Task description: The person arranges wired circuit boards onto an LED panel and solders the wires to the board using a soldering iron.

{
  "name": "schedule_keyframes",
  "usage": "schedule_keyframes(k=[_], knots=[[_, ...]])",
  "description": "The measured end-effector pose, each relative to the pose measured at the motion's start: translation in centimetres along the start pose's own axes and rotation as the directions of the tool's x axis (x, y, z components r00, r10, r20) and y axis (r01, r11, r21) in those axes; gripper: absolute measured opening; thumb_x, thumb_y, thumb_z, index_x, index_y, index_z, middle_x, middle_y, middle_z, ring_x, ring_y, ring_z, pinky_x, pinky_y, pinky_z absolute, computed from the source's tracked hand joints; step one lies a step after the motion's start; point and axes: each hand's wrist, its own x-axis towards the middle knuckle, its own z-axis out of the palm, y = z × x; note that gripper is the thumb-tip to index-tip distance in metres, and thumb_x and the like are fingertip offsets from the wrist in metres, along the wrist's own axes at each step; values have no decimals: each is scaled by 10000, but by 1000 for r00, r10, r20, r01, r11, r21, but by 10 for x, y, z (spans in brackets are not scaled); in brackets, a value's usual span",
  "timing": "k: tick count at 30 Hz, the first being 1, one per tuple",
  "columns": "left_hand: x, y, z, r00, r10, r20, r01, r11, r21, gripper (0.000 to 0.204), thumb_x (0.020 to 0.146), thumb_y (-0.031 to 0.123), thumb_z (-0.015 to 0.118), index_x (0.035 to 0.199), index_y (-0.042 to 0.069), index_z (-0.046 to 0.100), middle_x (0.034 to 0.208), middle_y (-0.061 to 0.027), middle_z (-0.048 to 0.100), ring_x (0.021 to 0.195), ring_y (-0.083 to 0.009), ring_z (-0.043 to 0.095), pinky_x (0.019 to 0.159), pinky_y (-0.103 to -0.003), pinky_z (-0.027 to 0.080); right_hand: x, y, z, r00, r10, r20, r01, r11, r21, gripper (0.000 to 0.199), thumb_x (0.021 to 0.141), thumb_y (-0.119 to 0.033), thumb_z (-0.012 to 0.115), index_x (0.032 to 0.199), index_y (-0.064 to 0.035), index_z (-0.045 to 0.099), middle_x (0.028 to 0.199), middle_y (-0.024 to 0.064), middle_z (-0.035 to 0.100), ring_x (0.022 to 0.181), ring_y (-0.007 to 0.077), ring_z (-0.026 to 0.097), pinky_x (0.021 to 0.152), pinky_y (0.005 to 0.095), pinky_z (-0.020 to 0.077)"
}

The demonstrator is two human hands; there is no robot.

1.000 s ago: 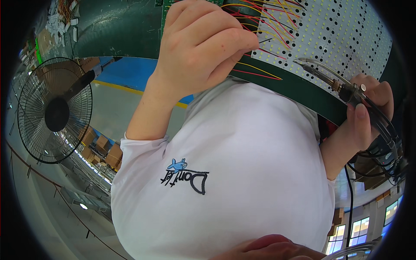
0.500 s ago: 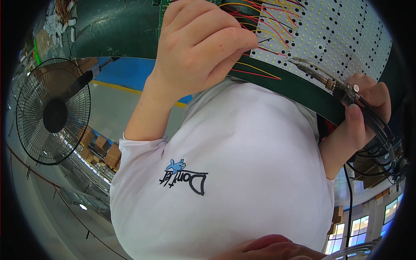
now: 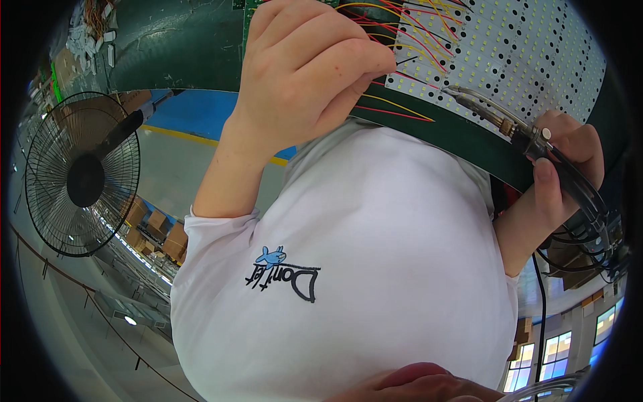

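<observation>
My left hand (image 3: 305, 74) is closed in a pinch at the left edge of a white circuit board (image 3: 536, 63) dotted with small yellowish LEDs and black round spots. A red wire (image 3: 418, 80) runs from its fingertips toward the board; the exact grip is hidden behind the fingers. In my right hand (image 3: 569, 151) is a soldering iron (image 3: 492, 119) with a thin metal tube along it. Its tip touches or almost touches the board near the red wire's end. Red, yellow and black wires (image 3: 429, 33) spread over the board's left part.
The green work surface (image 3: 174, 43) carries white connectors with bundled wires (image 3: 90, 40) at the far left. Loose wires (image 3: 395, 112) lie along the near edge. A black fan (image 3: 84, 177) stands at left. Dark cables (image 3: 576, 258) hang below my right hand.
The soldering iron's tip has shifted slightly left, toward the end of the red wire. My left hand has moved a little to the left, still pinched.
</observation>
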Motion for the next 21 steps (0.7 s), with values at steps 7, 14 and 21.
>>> schedule_keyframes(k=[7,14,21], knots=[[3,4,0,1000,-19,4,19,1000,-9,218,656,48,802,844,119,720,794,-13,655,763,-216,616,724,-335,446,0,-2,-1,999,0,-35,-1,1000,-16,452,784,-258,828,758,-61,422,665,51,467,592,106,343,550,271,232],[3,2,-1,1000,-7,20,7,1000,0,216,653,52,799,839,130,722,796,-5,659,765,-214,618,730,-334,443,0,-4,2,999,8,-35,-9,1000,-23,436,778,-252,822,761,-52,435,666,52,462,588,109,338,550,276,233],[-3,-1,-1,1000,-17,18,17,1000,4,220,649,54,801,840,130,722,791,-5,656,762,-211,616,726,-329,437,0,0,7,1000,5,-27,-5,1000,-20,420,777,-236,818,769,-43,445,670,55,458,590,112,343,551,277,236]])
